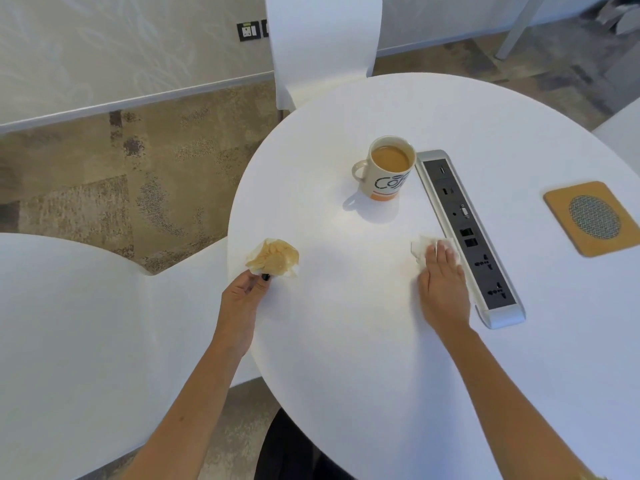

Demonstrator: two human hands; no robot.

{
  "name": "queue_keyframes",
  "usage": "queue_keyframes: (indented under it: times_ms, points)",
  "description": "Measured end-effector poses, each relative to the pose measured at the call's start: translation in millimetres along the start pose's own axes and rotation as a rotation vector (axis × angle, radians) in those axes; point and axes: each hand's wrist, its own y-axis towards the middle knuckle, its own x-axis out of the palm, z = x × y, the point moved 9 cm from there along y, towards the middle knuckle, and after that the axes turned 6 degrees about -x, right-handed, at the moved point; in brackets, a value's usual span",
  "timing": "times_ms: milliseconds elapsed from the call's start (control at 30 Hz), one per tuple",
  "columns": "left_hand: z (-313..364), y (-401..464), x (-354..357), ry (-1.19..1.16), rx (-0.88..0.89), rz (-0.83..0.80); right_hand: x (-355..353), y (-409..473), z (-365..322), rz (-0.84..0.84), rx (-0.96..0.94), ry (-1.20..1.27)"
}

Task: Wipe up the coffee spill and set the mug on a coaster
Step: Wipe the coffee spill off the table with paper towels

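Observation:
A cream mug [384, 169] full of milky coffee stands on the round white table [346, 341], handle to the left, beside the socket strip. My left hand [244, 296] pinches a crumpled, coffee-stained tissue [273, 258] at the table's left edge. My right hand [443, 285] lies flat, pressing a clean white tissue [420, 247] onto the tabletop just left of the strip. A square cork coaster [594, 218] with a grey mesh circle lies at the far right, with nothing on it. No brown liquid shows on the table.
A grey-and-black socket strip [467, 233] runs diagonally across the table between mug and coaster. A white chair [322, 46] stands behind the table. Another white round surface [69, 323] fills the left. Patterned carpet lies below.

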Motion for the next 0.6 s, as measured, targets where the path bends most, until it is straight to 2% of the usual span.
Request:
queue_keyframes:
  times_ms: [133, 333, 400, 500, 600]
  points:
    - [0.0, -0.1, -2.5, -0.003, 0.0, -0.005, 12.2, -10.5, -46.4, -0.023, -0.031, 0.003]
    - [3.1, -1.6, 0.4, 0.013, 0.037, -0.016, 57.8, -84.4, -187.4, -0.094, -0.399, 0.086]
    - [2.9, -2.2, -0.8, 0.012, 0.045, 0.011, 60.7, -116.0, -211.7, -0.098, -0.521, 0.1]
    - [1.4, -2.1, -0.4, 0.022, 0.039, 0.013, 55.5, -123.6, -196.0, -0.085, -0.582, 0.038]
    - [0.3, -1.7, 0.4, 0.057, 0.035, 0.002, 41.8, -94.6, -136.1, -0.079, -0.422, 0.015]
